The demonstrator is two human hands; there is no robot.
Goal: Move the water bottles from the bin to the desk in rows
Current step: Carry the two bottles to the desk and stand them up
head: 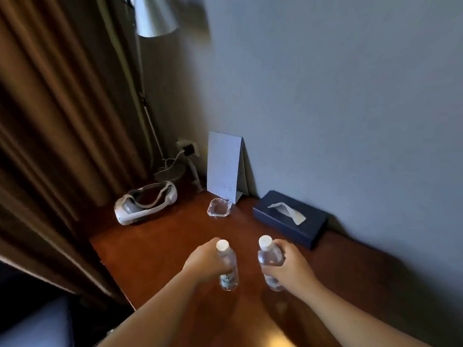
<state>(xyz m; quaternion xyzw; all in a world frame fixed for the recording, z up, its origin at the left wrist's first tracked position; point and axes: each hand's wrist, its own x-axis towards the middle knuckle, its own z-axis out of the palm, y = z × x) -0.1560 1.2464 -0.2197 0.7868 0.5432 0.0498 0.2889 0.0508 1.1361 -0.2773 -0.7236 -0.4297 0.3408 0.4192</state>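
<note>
Bottles are what matters, but the desk (pixel 160 249) comes first by size: a reddish-brown top running along the wall, with bare wood directly beneath both hands. Against the wall stand a folded card (pixel 223 163) and a dark tissue box (pixel 290 217); a white headset (pixel 145 202) lies at the far left, and a small glass dish (pixel 219 207) sits between headset and box. The bin is not in view.

Each hand holds one bottle, both upright or nearly so, white caps up. The left hand (pixel 204 262) is wrapped round the left bottle (pixel 227 267) from its left side, fingers curled about the body below the cap. The right hand (pixel 288 267) clamps the right bottle (pixel 270 261) from its right side in the same way. The two bottles stand just beside each other, apart, at about the same depth from the wall.

The long axes point up and down, so setting them down looks like a straight lowering with no turning. I cannot tell whether the bases touch the wood or hover just above it. Neither hand is nearer; lowered together, this pair would form a row parallel to the wall, clear of the dish and box.
</note>
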